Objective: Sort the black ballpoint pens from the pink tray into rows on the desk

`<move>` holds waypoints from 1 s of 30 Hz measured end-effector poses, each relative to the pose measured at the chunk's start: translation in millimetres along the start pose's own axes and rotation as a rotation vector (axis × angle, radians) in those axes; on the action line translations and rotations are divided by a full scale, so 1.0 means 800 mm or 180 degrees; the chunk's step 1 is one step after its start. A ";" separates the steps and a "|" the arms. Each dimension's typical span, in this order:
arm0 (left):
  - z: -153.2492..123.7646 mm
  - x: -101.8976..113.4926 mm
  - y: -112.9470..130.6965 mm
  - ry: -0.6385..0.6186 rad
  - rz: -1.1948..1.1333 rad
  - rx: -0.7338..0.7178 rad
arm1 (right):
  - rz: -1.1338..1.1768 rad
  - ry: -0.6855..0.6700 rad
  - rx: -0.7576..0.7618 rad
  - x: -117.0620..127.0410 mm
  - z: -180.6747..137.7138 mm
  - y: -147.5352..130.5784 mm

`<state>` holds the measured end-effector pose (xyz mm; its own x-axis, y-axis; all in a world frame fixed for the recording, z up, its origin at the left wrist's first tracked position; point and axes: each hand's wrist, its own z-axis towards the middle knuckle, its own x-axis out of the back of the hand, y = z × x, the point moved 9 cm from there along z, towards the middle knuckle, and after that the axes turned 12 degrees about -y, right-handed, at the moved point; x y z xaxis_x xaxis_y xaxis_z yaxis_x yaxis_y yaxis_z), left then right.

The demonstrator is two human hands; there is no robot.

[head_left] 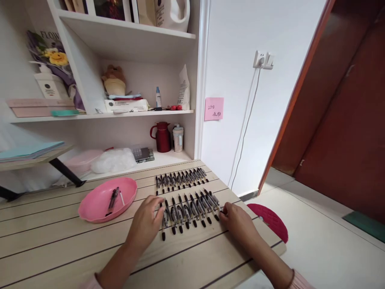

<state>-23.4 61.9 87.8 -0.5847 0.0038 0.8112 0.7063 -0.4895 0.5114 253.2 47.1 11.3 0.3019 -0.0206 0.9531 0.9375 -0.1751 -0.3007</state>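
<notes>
Two rows of black-and-clear pens lie side by side on the wood-striped table. My left hand (146, 220) is at the left end of the near row, thumb and forefinger apart beside the leftmost pen (163, 230). At the row's right end, my right hand (237, 220) has its fingers pinched at the end of the rightmost pen (221, 209); the fingertips partly hide it. Behind is the far row of pens (180, 179), with neither hand on it. To the left, a pink bowl (90, 206) holds a few dark pens (113, 200) and a thin white stick (122, 198).
Shelves (135, 116) rise behind the table (180, 265), with a red jug (163, 137) and a pale cup (178, 138) on the lowest level. A plastic bag (113, 161) lies at the back left. A red stool (270, 218) stands past the right edge.
</notes>
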 end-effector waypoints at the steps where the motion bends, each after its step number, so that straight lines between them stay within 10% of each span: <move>1: -0.002 -0.008 0.009 -0.0066 -0.0145 -0.0049 | 0.0000 0.0017 -0.0019 0.000 0.000 0.000; 6: -0.006 -0.046 0.022 -0.0442 -0.1370 0.0156 | 0.0656 0.0322 -0.0072 0.013 -0.010 0.006; 11: -0.014 -0.110 0.016 -0.0868 -0.3676 0.1023 | 0.1970 0.0255 0.0763 -0.002 -0.044 -0.059; 17: -0.025 -0.133 0.019 -0.0505 -0.5006 0.1394 | 0.2244 -0.0277 0.1409 -0.013 -0.061 -0.121; 24: -0.036 -0.135 0.007 -0.0595 -0.4736 0.1664 | 0.0837 0.0271 -0.0025 0.035 0.034 0.000; 30: -0.039 -0.146 0.014 -0.0944 -0.4429 0.1583 | 0.0489 0.0143 -0.0123 0.007 0.062 0.010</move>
<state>40.4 28.6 -10.3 -0.8260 0.4040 -0.3930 -0.2333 0.3898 0.8909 271.2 94.2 12.9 0.4322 -0.0940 0.8969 0.8733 -0.2044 -0.4423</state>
